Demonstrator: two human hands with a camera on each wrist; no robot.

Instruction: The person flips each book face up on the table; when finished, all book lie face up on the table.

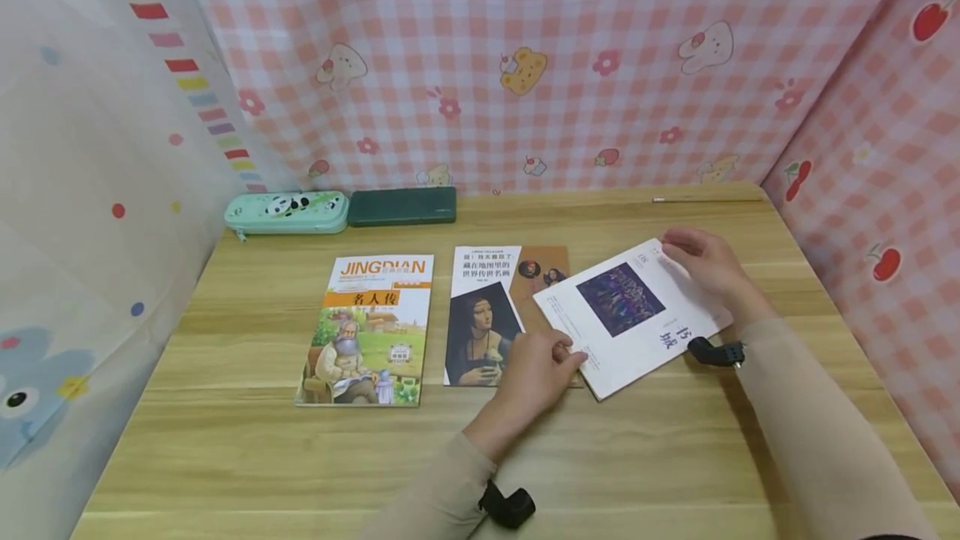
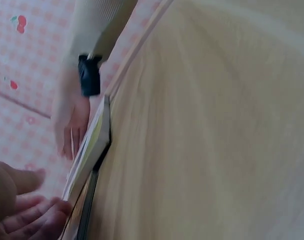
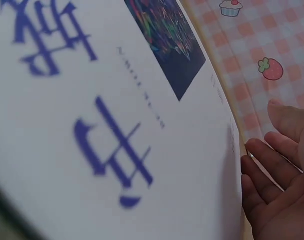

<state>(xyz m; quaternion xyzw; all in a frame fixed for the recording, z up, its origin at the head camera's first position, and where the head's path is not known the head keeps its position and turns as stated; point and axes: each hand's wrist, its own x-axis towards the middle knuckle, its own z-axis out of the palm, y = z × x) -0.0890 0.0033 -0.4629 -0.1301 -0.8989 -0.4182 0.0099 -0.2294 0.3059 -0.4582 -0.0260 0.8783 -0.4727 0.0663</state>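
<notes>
A white book (image 1: 637, 315) with a dark picture on its cover lies at a slant, overlapping the right side of a book with a painted portrait (image 1: 480, 332). My left hand (image 1: 532, 373) is at the white book's lower left edge. In the left wrist view its fingertips (image 2: 54, 212) touch that edge, and the thumb stands apart from them. My right hand (image 1: 708, 269) is at the upper right edge, with loosely bent fingers (image 3: 267, 172) against the book's side and the thumb apart. To the left lies a third book (image 1: 367, 332) with an illustrated cover.
Along the back of the wooden table (image 1: 247, 457) lie a mint panda pencil case (image 1: 288, 213), a dark green case (image 1: 402, 207) and a thin pencil (image 1: 705, 199). Checked pink cloth (image 1: 465, 40) hangs behind and to the right, pale patterned cloth (image 1: 97, 107) to the left.
</notes>
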